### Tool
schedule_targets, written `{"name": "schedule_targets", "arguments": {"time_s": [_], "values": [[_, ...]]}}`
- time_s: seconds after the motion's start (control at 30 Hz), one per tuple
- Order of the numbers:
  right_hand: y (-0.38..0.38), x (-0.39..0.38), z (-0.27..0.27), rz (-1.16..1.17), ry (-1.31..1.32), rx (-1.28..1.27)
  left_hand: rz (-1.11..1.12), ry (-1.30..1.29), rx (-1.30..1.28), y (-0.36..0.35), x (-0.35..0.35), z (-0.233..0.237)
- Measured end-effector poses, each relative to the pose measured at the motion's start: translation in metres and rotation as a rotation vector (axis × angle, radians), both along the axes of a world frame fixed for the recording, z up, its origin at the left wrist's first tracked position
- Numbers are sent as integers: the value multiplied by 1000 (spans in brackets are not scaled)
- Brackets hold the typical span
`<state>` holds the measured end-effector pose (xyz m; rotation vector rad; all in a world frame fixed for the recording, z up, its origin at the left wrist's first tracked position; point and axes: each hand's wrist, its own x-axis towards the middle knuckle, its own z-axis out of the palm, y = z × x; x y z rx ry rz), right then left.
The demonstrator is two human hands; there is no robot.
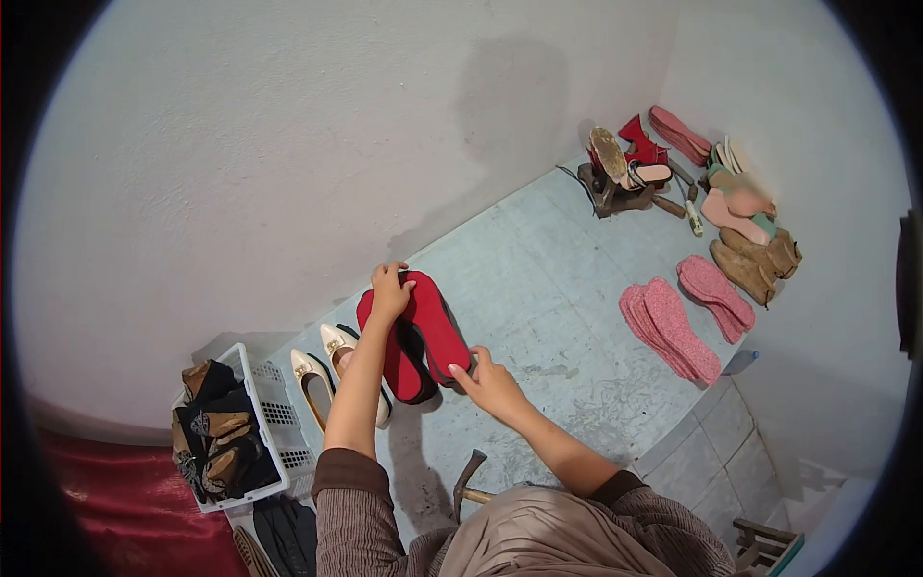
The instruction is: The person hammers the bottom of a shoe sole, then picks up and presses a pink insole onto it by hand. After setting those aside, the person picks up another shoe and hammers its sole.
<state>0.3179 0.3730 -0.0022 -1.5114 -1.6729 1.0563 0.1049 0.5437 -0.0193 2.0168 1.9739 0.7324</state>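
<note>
A pair of red shoe soles (435, 332) with dark edges is held side by side above the light blue table. My left hand (389, 291) is closed over their far ends, thumb on the red top. At the near end of the right-hand sole, my right hand (488, 385) grips the edge, thumb on top and fingers underneath. Just left of them are cream pointed flats (312, 385) with gold trim, partly hidden by my left forearm. A hammer (468, 481) lies close to my body, its handle partly covered by my clothing.
A white basket (261, 413) of dark and brown shoe pieces stands at the left. Pink insoles (670, 329) lie in stacks at the right, near brown shoe lasts (755, 264). Tools and a metal shoe stand (615, 197) occupy the far corner. Walls border the table.
</note>
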Motion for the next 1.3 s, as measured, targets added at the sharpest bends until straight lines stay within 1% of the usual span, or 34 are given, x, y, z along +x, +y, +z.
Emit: {"name": "schedule_targets", "arguments": {"time_s": [0.03, 0.07, 0.1, 0.17, 0.23, 0.27, 0.3, 0.37, 0.4, 0.43, 0.5, 0.53, 0.57, 0.6, 0.63, 0.7, 0.73, 0.77, 0.83, 0.87, 0.93, 0.97, 1.03, 1.1, 1.13, 1.17, 1.2, 1.23, 1.3], "values": [[-5, 6, 9, 2, -6, 8, -11, -48, 73, -12, 5, 14], [-11, 16, 19, 8, 7, -38, -24, -96, 148, -25, 10, 30], [-17, 25, 27, 12, 20, -84, -24, -101, 157, -41, 13, 46], [-36, 49, 24, 25, 12, -83, -65, -268, 201, -89, 19, 79], [-59, 74, 15, 22, 5, -86, -114, -279, 325, -153, 31, 110], [-74, 88, 8, 9, -39, -116, -94, -332, 319, -183, 33, 113], [-91, 102, 2, -15, -83, -150, -84, -387, 307, -214, 35, 110], [-123, 127, -1, -54, -140, -192, -17, -571, 171, -270, 40, 94], [-141, 136, -2, -54, -189, -240, 6, -616, 141, -295, 41, 71], [-158, 143, -3, -105, -190, -243, 29, -661, 110, -316, 43, 50], [-188, 158, -4, -123, -251, -258, 42, -901, -75, -354, 64, 35], [-201, 163, -2, -149, -269, -261, 32, -894, -146, -368, 74, 23], [-211, 168, 0, -193, -220, -245, 33, -888, -213, -380, 85, 13], [-219, 176, 3, -226, -172, -228, 10, -876, -261, -387, 97, 15], [-222, 186, 4, -222, -192, -230, 15, -896, -263, -391, 108, 18], [-225, 204, 1, -321, -135, -146, -207, -608, -167, -393, 122, 32], [-222, 216, 5, -351, -146, -120, -219, -607, -168, -391, 130, 38], [-218, 230, 5, -325, -150, -126, -192, -611, -167, -389, 137, 45], [-198, 261, -4, -485, -156, -11, -223, -538, -116, -384, 150, 61], [-186, 277, -7, -448, -152, -3, -210, -549, -85, -383, 158, 69], [-161, 310, -11, -530, -435, 218, -146, -541, -56, -382, 173, 69], [-151, 326, -12, -491, -433, 228, -118, -533, -47, -383, 182, 68], [-125, 351, -13, -478, -608, 379, -32, -539, -14, -385, 206, 57], [-104, 372, -17, -400, -560, 355, 78, -589, -43, -391, 232, 33], [-96, 382, -25, -372, -603, 362, 124, -587, -42, -395, 248, 30], [-85, 390, -32, -344, -644, 376, 125, -588, -40, -398, 264, 25], [-76, 401, -48, -308, -646, 372, 127, -589, -38, -402, 279, 20], [-72, 407, -54, -256, -630, 383, 180, -584, -27, -407, 290, 19], [-66, 410, -59, -192, -682, 261, 51, -645, -60, -419, 304, 17]]}}
